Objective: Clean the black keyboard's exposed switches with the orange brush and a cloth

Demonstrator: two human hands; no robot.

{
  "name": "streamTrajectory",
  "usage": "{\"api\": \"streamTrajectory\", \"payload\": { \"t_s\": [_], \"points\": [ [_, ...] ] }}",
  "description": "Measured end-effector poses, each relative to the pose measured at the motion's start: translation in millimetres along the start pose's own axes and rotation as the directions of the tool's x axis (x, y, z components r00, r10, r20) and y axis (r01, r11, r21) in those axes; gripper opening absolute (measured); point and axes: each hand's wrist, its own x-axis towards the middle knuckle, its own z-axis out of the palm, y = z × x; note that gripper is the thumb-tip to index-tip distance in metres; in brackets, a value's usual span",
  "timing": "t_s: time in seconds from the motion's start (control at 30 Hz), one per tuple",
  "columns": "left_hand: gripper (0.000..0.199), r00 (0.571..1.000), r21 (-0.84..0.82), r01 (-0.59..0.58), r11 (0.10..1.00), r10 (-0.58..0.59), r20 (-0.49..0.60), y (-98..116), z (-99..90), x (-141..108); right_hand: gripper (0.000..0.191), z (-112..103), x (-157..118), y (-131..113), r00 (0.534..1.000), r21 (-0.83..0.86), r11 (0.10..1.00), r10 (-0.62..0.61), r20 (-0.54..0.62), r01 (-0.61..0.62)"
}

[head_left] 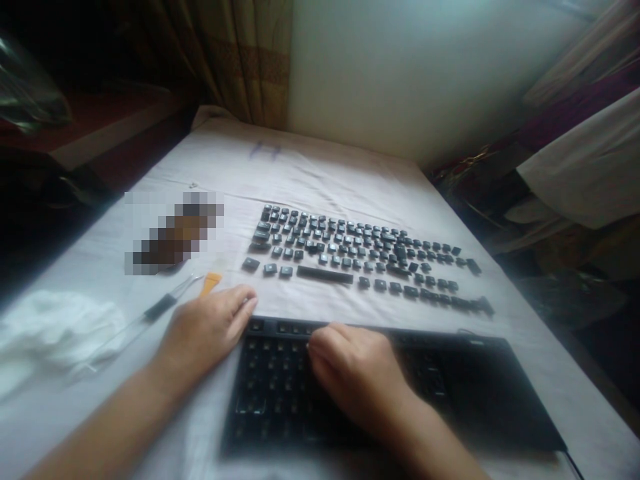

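A black keyboard base (480,387) with its keycaps off lies near the front of the cloth-covered surface. My right hand (350,363) is closed over its upper left part, fingers bent down; whatever they hold is hidden. At the base's upper left corner rests my left hand (213,323), fingers pressed together, with nothing I can make out between them. Beyond both hands, loose black keycaps are laid out in rows, with a long space bar keycap (325,275) in the nearer rows. An orange tool (211,283) lies just past my left hand.
A tool with a dark handle (161,307) and a crumpled white cloth (60,333) lie at the left. A blurred-out item (175,237) is behind them. Curtains (245,60) and a wall (390,80) stand at the back; fabric (590,160) hangs at the right.
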Motion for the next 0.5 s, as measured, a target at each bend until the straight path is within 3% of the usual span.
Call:
{"api": "streamTrajectory", "payload": {
  "t_s": [0.33,0.5],
  "points": [
    [0.038,1.000,-0.026,0.007,1.000,-0.007,-0.009,-0.7,-0.1,-0.8,0.018,2.7,-2.4,0.3,1.000,0.036,0.999,0.017,-0.015,-0.017],
    [0.039,1.000,-0.024,0.002,1.000,-0.002,-0.013,-1.2,0.6,-1.1,0.016,-3.7,-3.5,5.3,0.999,0.161,0.986,0.048,-0.024,-0.043]
  ]
}}
